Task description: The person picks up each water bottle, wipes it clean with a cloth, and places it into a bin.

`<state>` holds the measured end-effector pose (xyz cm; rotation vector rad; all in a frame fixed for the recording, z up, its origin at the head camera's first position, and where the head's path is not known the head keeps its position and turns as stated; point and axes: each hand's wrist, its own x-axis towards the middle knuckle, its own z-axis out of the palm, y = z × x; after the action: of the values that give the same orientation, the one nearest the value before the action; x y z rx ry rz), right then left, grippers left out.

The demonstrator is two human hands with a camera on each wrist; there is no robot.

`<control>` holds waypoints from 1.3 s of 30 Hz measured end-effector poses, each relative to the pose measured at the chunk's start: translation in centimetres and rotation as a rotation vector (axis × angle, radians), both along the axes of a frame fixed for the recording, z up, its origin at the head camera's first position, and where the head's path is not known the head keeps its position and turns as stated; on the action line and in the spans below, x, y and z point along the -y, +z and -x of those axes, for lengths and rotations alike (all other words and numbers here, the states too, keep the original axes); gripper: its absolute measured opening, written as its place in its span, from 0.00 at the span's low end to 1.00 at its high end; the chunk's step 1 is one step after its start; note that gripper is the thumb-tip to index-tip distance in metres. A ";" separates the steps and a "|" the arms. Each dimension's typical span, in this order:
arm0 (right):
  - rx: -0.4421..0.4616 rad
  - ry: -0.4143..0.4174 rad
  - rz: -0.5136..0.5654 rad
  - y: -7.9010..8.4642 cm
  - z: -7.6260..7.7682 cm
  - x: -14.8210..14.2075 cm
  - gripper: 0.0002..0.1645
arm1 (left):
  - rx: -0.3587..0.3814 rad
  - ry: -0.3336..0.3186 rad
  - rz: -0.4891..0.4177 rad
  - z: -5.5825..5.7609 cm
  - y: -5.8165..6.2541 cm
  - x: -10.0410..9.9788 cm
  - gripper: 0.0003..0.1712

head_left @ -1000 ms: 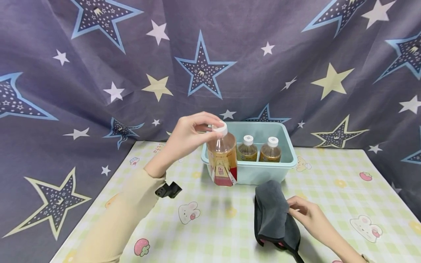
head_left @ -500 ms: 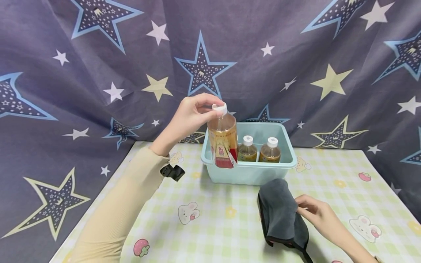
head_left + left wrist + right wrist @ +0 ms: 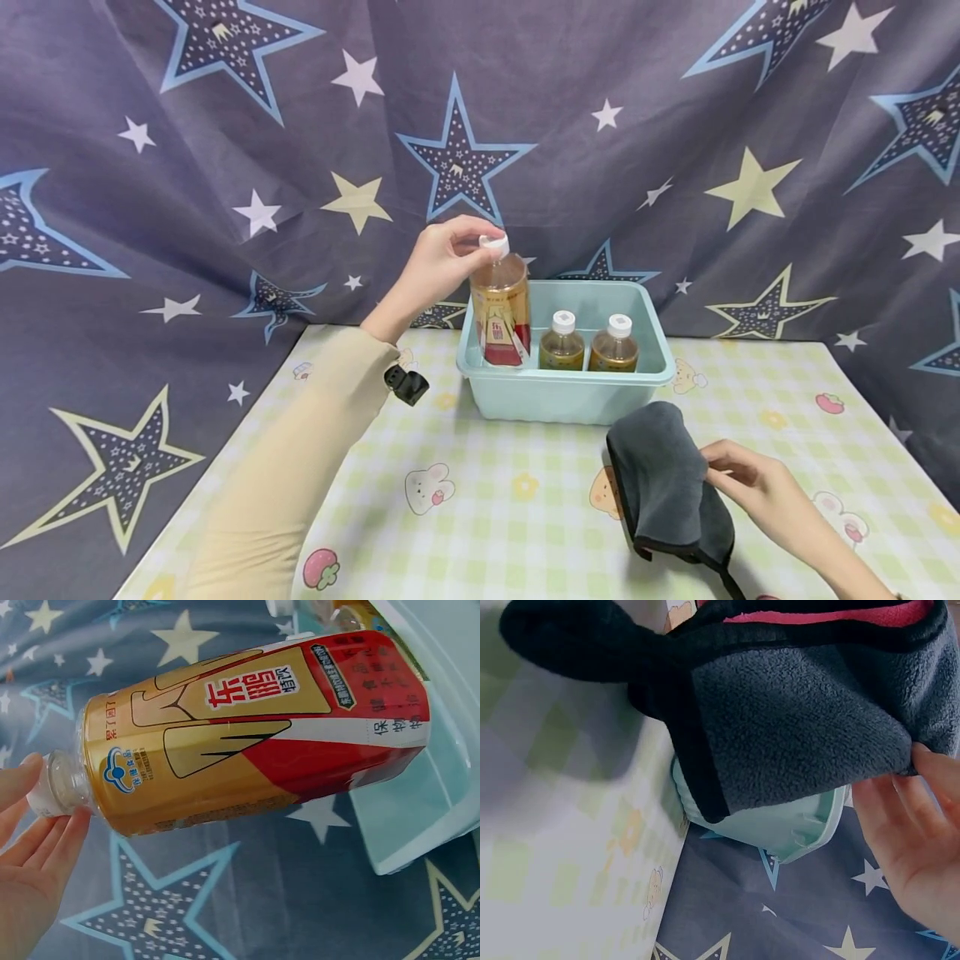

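My left hand (image 3: 448, 257) pinches the white cap of a drink bottle (image 3: 501, 315) with a gold and red label. The bottle hangs upright at the left end of a pale blue plastic bin (image 3: 566, 398), its lower end overlapping the front rim in the head view. In the left wrist view, thumb and fingertips grip the cap, and the bottle (image 3: 247, 727) is near the bin's wall (image 3: 401, 840). My right hand (image 3: 765, 492) pinches the edge of a dark grey fleece piece (image 3: 660, 483) with black binding and a strap. Its pink lining (image 3: 840, 616) shows in the right wrist view.
Two similar bottles with white caps, one in the middle (image 3: 562, 346) and one on the right (image 3: 615, 346), stand inside the bin. A checked cloth (image 3: 480, 492) covers the table, and a star-patterned curtain (image 3: 585, 200) hangs close behind the bin.
My left hand first raises the bottle from in front of the bin, then brings it slightly left and back over the bin's left end. My right hand moves the fleece piece to the right.
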<state>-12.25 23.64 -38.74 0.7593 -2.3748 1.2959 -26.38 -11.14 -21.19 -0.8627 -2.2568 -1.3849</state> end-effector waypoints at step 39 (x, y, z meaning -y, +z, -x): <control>0.019 0.000 0.001 -0.7 0.0 0.1 0.17 | 0.136 0.148 0.084 3.5 -9.6 -1.3 0.09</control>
<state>-12.24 23.52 -39.49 0.7495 -2.3895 1.3095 -29.86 -9.85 -30.80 -0.6294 -2.4415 -1.3265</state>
